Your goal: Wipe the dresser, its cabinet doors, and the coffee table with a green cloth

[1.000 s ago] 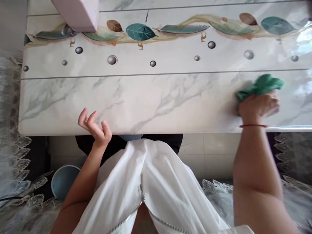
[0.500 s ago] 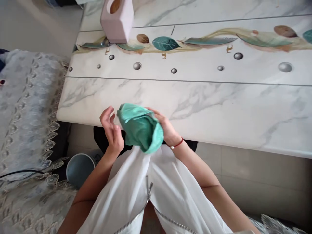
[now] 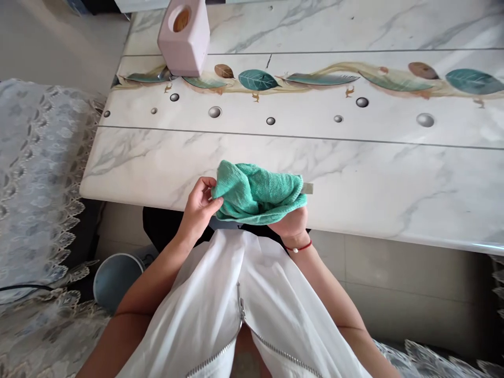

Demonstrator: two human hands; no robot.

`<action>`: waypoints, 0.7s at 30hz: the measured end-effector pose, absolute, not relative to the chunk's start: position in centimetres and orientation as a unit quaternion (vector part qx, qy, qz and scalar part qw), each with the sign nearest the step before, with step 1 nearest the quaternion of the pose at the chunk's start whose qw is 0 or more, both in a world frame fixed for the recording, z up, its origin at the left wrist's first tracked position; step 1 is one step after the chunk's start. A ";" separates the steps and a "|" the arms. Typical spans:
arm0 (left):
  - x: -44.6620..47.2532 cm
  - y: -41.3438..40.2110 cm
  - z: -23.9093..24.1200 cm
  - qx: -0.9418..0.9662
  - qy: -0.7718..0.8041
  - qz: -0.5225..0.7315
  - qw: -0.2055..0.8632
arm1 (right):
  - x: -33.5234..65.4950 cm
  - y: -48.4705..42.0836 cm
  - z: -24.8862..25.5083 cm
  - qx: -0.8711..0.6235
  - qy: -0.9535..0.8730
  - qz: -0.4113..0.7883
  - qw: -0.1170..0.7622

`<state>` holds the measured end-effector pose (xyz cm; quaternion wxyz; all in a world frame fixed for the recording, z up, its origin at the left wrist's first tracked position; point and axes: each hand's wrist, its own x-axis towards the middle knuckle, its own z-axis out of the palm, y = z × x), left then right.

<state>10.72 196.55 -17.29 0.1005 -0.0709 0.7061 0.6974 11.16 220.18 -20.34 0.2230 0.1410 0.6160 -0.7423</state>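
A crumpled green towel (image 3: 255,191) with a pale tag on its right end is held up at the front edge of the table (image 3: 354,184). My left hand (image 3: 203,205) pinches the towel's left end between thumb and fingers. At the other end, my right hand (image 3: 290,223), with a red string bracelet at the wrist, is under the towel. The cloth covers its fingers, but it supports and grips that side.
A pink tissue box (image 3: 185,39) stands at the table's back left. Below on the left is a grey-blue bin (image 3: 118,278). Lace-covered seating (image 3: 39,184) lies to the left, with a black cable (image 3: 25,287) across it.
My left hand was apart from the towel with fingers spread and now pinches its left end. The towel has turned and spread wider sideways, and my right hand has moved slightly right beneath it.
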 end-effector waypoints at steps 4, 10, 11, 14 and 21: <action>11.0 199.4 -16.1 0.071 0.815 0.575 -0.004 | 10.9 221.1 -18.7 0.104 0.640 -0.727 0.225; 10.0 202.9 -14.4 0.083 0.730 0.654 0.181 | 11.5 220.5 -13.5 0.158 0.649 -0.706 0.236; 9.6 202.7 -14.2 0.058 0.691 0.691 0.204 | 11.5 220.9 -12.9 0.134 0.661 -0.703 0.228; 8.1 202.0 -13.7 0.015 0.612 0.759 0.222 | 10.3 222.3 -11.8 0.045 0.706 -0.665 0.239; 1.0 202.6 -9.7 0.020 0.690 0.720 0.070 | 3.7 224.9 -5.8 -0.088 0.915 -0.388 0.073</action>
